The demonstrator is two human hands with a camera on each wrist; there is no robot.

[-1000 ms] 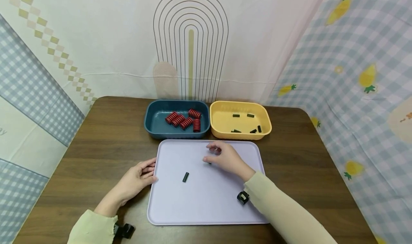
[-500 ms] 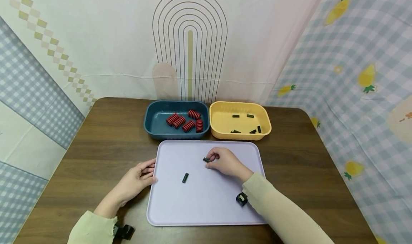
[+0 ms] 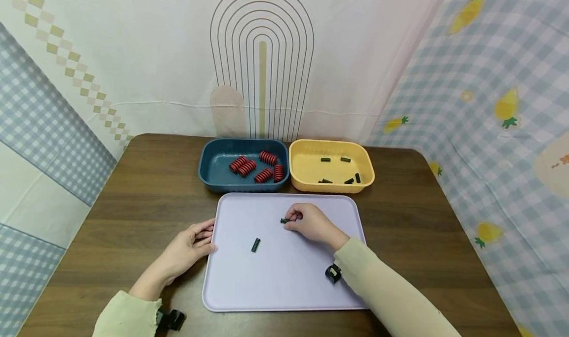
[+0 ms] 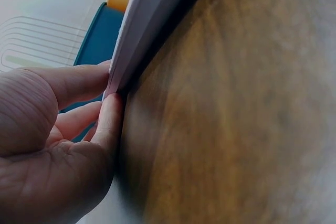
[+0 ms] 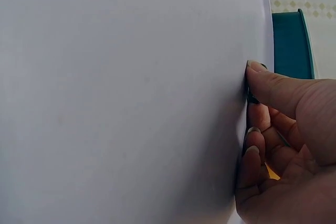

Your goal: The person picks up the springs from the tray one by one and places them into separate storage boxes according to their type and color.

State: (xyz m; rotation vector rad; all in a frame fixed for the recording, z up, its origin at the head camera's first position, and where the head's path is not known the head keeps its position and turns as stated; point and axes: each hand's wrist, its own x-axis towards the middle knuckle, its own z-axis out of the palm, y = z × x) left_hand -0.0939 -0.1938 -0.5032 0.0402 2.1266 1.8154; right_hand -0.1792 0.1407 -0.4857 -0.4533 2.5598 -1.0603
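In the head view my right hand pinches a small dark green spring between thumb and fingertips, low over the lilac tray. The fingers hide most of this spring in the right wrist view, where the thumb covers it. A second dark green spring lies on the tray, left of the first. My left hand rests at the tray's left edge. Its thumb and fingertips touch the rim, spread along it, as the left wrist view also shows.
Behind the tray stands a dark blue bin with several red springs. Right beside it is a yellow bin holding several dark green springs. All stand on a brown wooden table with patterned cloth behind.
My right hand's fingers have closed from a spread pose and now pinch the spring. Two red springs in the blue bin have rolled slightly right. My left hand stays put.
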